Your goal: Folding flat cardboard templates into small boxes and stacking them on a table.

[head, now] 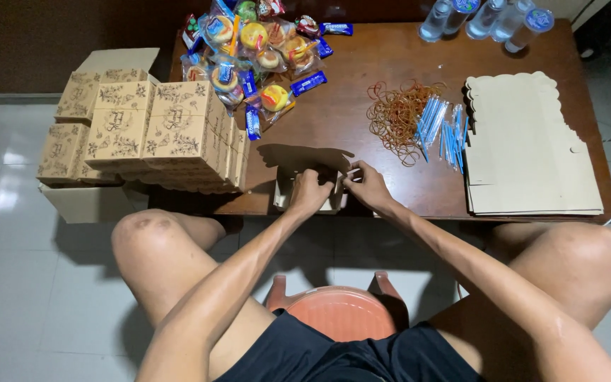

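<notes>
My left hand (pixel 308 192) and my right hand (pixel 368 185) both grip a small cardboard box (pixel 304 185) at the near edge of the brown desk (pixel 362 78), just above my knees. The left hand is clenched around the box's top wall from the left; the fingers of the right hand pinch a flap at its right side. The box stands half-formed, its lid flap raised behind my hands.

Taking that box as the landmark: to its left stands a stack of finished printed boxes (pixel 157 131), partly resting in an open carton (pixel 86 201) beside the desk. Behind it and to the left lies a heap of wrapped snacks (pixel 259 53). Behind it to the right are a tangle of rubber bands (pixel 394 113) and, just beside them, blue straws (pixel 443 131). Farther right lies a pile of flat box blanks (pixel 528 152). At the far right corner stand water bottles (pixel 486 18). Nearer me than the box is a reddish plastic stool (pixel 337 308).
</notes>
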